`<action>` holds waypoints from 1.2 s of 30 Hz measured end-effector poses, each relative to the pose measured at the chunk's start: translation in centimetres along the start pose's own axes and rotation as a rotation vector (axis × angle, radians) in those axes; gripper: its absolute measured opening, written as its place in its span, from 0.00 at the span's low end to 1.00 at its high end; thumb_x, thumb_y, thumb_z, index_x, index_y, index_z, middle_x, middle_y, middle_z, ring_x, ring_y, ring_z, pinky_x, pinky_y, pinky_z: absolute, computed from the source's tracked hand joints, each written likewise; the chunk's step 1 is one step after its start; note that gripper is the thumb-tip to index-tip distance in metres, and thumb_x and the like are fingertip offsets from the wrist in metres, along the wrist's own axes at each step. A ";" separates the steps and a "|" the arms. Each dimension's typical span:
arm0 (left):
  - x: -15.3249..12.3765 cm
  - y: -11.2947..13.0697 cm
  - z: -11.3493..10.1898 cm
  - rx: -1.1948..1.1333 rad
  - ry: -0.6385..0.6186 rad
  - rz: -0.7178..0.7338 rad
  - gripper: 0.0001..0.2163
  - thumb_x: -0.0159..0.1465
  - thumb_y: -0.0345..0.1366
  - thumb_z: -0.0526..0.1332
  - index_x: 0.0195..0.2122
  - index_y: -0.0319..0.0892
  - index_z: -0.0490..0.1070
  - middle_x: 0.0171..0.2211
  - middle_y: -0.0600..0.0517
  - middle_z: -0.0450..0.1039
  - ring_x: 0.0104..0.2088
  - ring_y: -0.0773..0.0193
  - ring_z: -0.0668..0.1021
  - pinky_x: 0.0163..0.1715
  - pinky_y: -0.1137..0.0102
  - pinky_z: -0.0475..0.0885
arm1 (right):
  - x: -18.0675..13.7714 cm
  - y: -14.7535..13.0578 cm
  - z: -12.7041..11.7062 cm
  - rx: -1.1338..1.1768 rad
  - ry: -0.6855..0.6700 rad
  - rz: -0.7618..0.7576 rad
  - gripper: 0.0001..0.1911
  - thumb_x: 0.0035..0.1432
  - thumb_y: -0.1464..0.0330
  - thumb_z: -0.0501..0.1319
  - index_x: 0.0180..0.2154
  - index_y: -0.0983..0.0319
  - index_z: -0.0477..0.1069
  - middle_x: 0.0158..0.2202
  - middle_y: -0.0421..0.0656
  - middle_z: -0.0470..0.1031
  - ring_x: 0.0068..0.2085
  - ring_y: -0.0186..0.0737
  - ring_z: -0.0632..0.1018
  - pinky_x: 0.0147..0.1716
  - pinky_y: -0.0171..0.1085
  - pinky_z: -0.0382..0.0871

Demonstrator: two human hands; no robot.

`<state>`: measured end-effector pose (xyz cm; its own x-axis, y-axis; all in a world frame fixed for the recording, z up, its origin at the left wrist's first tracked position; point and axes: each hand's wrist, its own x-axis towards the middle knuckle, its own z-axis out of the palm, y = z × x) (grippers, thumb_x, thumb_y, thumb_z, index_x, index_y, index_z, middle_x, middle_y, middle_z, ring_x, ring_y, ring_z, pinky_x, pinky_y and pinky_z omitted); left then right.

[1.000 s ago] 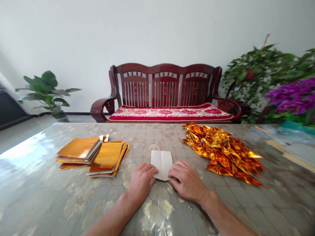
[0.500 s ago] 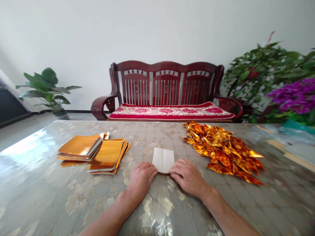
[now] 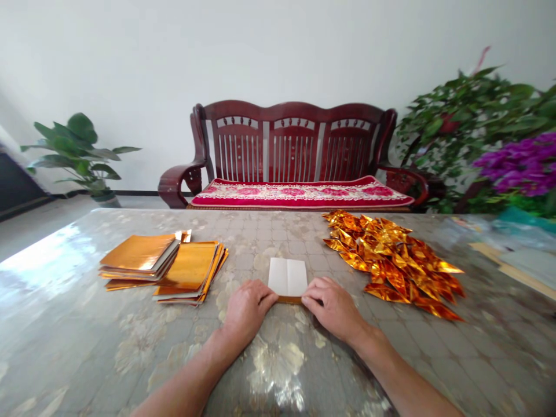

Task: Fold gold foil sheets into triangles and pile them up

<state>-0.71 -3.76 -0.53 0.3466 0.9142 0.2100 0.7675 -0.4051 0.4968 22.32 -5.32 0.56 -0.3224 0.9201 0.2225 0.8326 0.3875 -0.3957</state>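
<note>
A small sheet of paper (image 3: 287,277) lies white side up in front of me, with a crease down its middle. Along its near edge a narrow strip is folded over and shows the gold foil side. My left hand (image 3: 251,302) pinches the near left corner between thumb and fingers. At the near right corner, my right hand (image 3: 329,302) grips the same sheet in a pinch. To the left sit stacks of gold foil paper (image 3: 193,267). On the right is a heap of folded gold foil pieces (image 3: 393,260) with pointed ends.
The table (image 3: 174,370) has a glossy floral cover. Clear plastic and a teal bag (image 3: 523,223) lie at its right edge. Behind stands a dark red wooden bench (image 3: 293,145) with a patterned cushion (image 3: 299,191). Potted plants (image 3: 82,150) and purple flowers (image 3: 519,162) flank it.
The near edge of the sheet has been turned up into a narrow fold, so a gold strip now shows there. Both hands stay at its corners. The view has tipped slightly.
</note>
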 end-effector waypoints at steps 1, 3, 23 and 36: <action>0.0 0.0 0.0 -0.007 0.002 -0.015 0.12 0.68 0.38 0.59 0.29 0.44 0.78 0.31 0.52 0.77 0.37 0.62 0.77 0.39 0.71 0.65 | 0.0 0.0 0.1 0.003 0.003 0.023 0.11 0.63 0.68 0.60 0.31 0.56 0.80 0.33 0.40 0.77 0.40 0.39 0.74 0.40 0.36 0.64; 0.1 0.1 0.1 -0.020 0.008 -0.046 0.12 0.67 0.38 0.59 0.28 0.43 0.77 0.31 0.52 0.77 0.36 0.62 0.77 0.38 0.71 0.65 | -0.1 0.1 0.2 0.018 0.009 0.056 0.09 0.62 0.68 0.61 0.33 0.55 0.81 0.34 0.39 0.78 0.40 0.39 0.75 0.40 0.36 0.64; 0.3 0.1 0.1 0.094 0.004 -0.088 0.12 0.68 0.40 0.58 0.29 0.42 0.74 0.30 0.52 0.75 0.35 0.61 0.75 0.37 0.69 0.62 | 0.4 -0.1 1.3 -0.123 0.052 0.139 0.10 0.61 0.66 0.60 0.27 0.59 0.72 0.30 0.39 0.77 0.34 0.37 0.74 0.34 0.35 0.56; 0.5 0.1 -0.3 0.172 -0.028 -0.146 0.12 0.65 0.42 0.61 0.27 0.42 0.74 0.30 0.53 0.74 0.35 0.61 0.75 0.36 0.68 0.60 | 0.4 -0.7 1.2 -0.149 0.045 0.170 0.09 0.58 0.67 0.61 0.25 0.59 0.70 0.28 0.39 0.76 0.32 0.36 0.72 0.32 0.36 0.54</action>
<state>-0.61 -3.34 -0.15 0.2379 0.9637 0.1214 0.8904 -0.2664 0.3691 21.05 -5.19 -0.11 -0.1544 0.9666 0.2044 0.9315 0.2114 -0.2961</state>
